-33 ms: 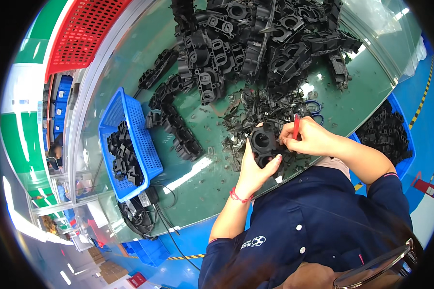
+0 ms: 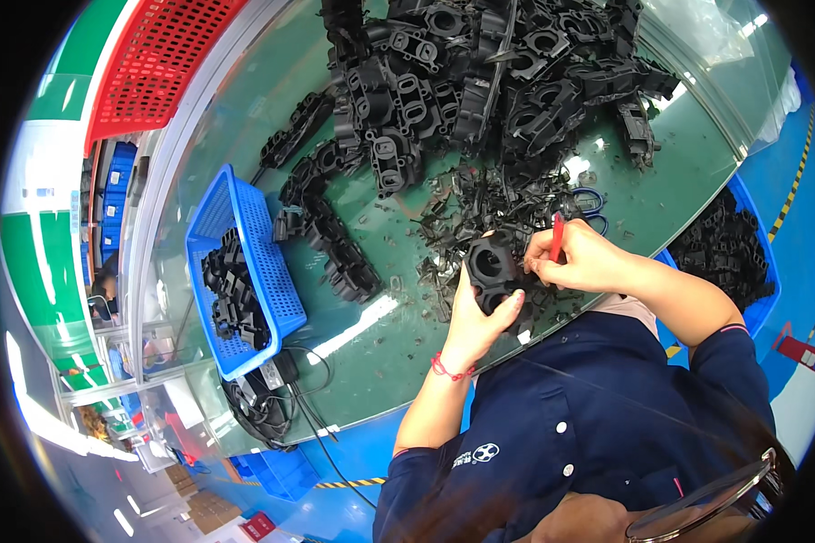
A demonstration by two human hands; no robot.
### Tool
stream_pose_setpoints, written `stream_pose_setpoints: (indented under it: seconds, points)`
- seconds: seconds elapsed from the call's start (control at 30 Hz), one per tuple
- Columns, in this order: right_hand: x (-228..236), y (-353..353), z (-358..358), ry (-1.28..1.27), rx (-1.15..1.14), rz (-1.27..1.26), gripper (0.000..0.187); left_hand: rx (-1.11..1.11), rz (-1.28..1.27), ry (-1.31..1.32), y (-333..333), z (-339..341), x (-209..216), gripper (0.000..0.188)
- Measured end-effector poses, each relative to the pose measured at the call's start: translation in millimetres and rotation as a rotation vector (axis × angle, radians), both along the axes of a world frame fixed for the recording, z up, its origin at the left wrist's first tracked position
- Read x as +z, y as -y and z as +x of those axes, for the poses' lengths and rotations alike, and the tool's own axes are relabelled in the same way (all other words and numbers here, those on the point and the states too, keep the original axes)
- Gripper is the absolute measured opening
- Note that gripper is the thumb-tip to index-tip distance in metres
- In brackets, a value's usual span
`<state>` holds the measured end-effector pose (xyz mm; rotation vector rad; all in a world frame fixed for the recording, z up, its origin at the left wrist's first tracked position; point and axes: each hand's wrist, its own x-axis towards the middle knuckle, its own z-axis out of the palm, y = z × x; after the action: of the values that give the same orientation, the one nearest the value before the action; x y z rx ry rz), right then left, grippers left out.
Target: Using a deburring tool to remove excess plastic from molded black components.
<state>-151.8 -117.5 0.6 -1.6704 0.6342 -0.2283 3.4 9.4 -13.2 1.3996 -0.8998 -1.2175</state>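
Observation:
My left hand point(image 2: 480, 324) is closed round a black moulded plastic part point(image 2: 492, 261) with a large round opening, held over the near edge of the green table. In my right hand point(image 2: 578, 260), close beside the part, is a slim red-handled tool point(image 2: 558, 237); its working end is hidden by the fingers and the dark clutter. Black plastic scraps point(image 2: 462, 208) lie heaped beneath and beyond both hands. Blue-handled scissors point(image 2: 592, 201) rest beside the scraps, partly covered.
A large pile of black moulded parts point(image 2: 417, 100) covers the far table. A row of similar parts point(image 2: 330, 240) lies left of centre. The blue basket point(image 2: 281, 281) at left holds black pieces. Another blue bin point(image 2: 762, 303) stands right, below table height. Cables point(image 2: 308, 412) hang at the left front.
The black part has tilted slightly in my left hand, whose thumb has shifted a little. My right hand and the red-handled tool stay almost in place.

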Motion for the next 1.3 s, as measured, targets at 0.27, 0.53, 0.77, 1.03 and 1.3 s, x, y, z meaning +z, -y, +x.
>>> stream_pose_setpoints:
  seconds: [0.27,0.53,0.77,1.03,1.3]
  points:
    - [9,-1,-1,-0.001,0.093,0.270,0.018,0.114,0.144,-0.420,-9,7,-13,0.054]
    - [11,1,1,-0.086,0.124,0.193,0.017,0.044,-0.058,0.104,-1,-5,0,0.084]
    - [-8,-4,2,-0.040,0.168,-0.428,0.006,0.059,-0.133,0.318,2,-12,-3,0.083]
    - [-17,-1,7,0.006,-0.117,-0.838,0.009,0.147,0.046,-0.482,-5,-10,-8,0.042]
    - [5,5,4,-0.058,0.165,0.003,0.018,0.105,0.015,-0.505,-6,-3,-11,0.044]
